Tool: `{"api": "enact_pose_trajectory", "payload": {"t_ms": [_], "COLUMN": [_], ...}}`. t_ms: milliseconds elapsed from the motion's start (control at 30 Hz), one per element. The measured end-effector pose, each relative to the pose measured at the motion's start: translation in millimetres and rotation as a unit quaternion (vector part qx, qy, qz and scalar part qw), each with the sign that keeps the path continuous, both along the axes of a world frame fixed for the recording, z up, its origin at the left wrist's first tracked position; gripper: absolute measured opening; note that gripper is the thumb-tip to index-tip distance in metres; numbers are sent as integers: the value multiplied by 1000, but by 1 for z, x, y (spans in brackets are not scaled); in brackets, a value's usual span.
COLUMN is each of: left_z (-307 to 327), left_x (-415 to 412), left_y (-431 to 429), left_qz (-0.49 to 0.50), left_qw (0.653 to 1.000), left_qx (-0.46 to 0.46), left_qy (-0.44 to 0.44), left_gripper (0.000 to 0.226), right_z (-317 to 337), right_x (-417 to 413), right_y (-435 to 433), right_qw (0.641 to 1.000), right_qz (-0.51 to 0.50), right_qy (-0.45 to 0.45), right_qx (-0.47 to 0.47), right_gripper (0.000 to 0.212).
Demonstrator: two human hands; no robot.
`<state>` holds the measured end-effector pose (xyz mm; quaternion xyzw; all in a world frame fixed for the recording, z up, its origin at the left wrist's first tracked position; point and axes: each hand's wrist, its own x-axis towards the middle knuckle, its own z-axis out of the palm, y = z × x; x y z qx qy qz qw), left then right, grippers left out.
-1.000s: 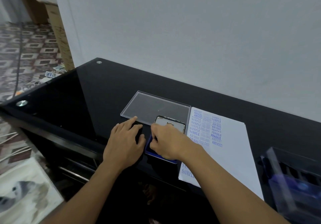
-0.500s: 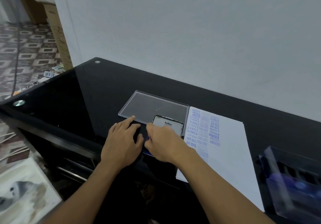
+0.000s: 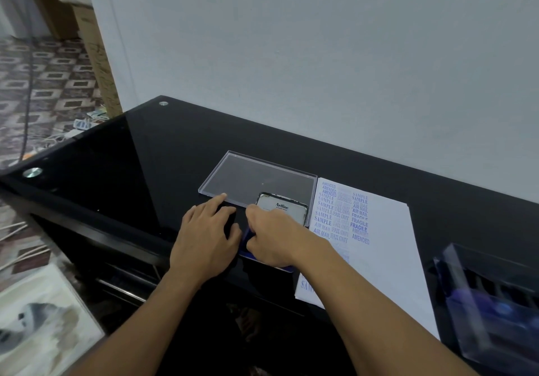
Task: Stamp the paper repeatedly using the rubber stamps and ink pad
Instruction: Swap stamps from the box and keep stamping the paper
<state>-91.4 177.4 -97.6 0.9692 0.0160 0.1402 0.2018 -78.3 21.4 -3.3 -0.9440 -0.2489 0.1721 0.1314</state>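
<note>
Your left hand (image 3: pixel 205 238) flat, fingers straight, just left of open blue rectangular ink pad (image 3: pixel 247 237), likely bracing it. Right hand (image 3: pixel 274 238) curled over pad, probably inking; cannot tell what it grips.

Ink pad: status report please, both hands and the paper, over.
Left hand flat on table beside ink pad. Right hand curled over open ink pad, grip hidden. Paper right of pad, many blue prints; right forearm crosses its near corner.
</note>
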Motion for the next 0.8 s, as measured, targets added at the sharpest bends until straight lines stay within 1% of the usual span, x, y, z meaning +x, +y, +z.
{"api": "enact_pose_trajectory", "payload": {"t_ms": [800], "left_z": [0], "left_x": [1], "left_y": [-1], "left_qz": [4], "left_qw": [1000], "left_qx": [-4], "left_qy": [-5], "left_gripper": [38], "right_z": [6], "right_x": [4], "right_y": [1], "right_qw": [1000], "right_qz": [10], "right_qy": [28], "right_qx": [5], "right_gripper": [15]}}
